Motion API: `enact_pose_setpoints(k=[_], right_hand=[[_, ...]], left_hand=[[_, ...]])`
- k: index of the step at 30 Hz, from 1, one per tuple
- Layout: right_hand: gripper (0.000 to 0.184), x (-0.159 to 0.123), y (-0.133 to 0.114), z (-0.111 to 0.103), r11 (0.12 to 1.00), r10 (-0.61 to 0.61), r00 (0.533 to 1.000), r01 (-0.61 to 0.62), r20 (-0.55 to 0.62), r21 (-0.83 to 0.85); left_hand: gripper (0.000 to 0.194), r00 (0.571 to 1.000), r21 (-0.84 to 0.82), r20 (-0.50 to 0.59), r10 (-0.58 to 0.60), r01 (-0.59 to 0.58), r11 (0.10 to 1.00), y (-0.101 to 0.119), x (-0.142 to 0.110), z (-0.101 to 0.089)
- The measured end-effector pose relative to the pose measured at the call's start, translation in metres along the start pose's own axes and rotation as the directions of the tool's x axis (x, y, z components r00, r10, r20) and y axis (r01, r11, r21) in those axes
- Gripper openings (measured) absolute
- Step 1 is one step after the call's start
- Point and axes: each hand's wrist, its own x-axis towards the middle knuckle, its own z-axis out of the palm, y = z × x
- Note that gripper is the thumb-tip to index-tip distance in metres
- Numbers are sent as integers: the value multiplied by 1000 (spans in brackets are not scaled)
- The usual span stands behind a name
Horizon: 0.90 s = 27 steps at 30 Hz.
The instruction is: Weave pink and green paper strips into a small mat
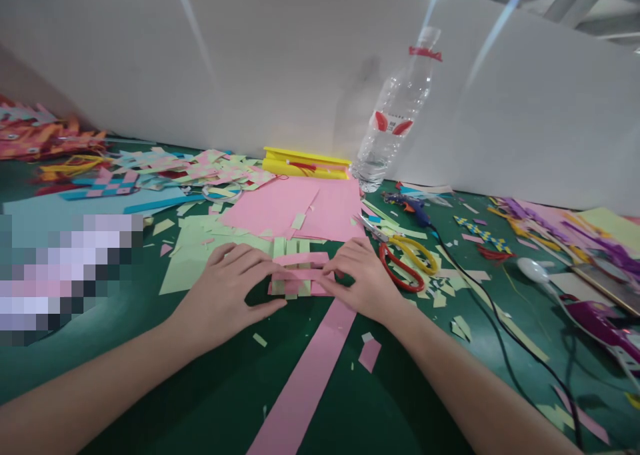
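A small weave of pink and pale green paper strips (299, 284) lies on the table in front of me, between my hands. My left hand (233, 287) rests at its left side, fingers stretched toward the weave and thumb apart. At the right side, my right hand (364, 276) pinches the end of a pink paper strip (300, 275) between thumb and index finger. A long, wide pink strip (315, 368) runs from under the right hand toward my body. Behind the weave lie pink sheets (260, 205) and a light green sheet (183, 258).
Red-and-yellow-handled scissors (403, 265) lie right of my right hand. A glue gun (415, 208) trails a black cord (480, 288) across the right side. A plastic bottle (395, 112) and a yellow folded piece (305, 163) stand by the wall. Paper scraps (463, 328) litter the green table.
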Motion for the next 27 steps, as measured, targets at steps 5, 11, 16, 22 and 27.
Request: enact_pose_setpoints(k=[5,11,16,22,27], right_hand=[[32,-4,-5,6,997,-69,991,72,113,-25],[36,-3,-19,8,994,103,972,-96,212,-43],[41,-4,-23,13,994,112,979,-110,169,-21],[37,-4,-21,17,997,80,984,-80,156,-9],[30,-3,-22,18,996,85,986,-83,142,-19]], left_hand=[[30,992,9,99,-72,72,997,6,0,-1],[32,982,8,120,-144,144,989,6,0,-1],[28,985,-13,112,-132,134,991,6,-1,-1],[22,988,-40,108,-106,111,993,6,-2,-2],[20,993,-57,88,-83,88,994,6,-3,-2]])
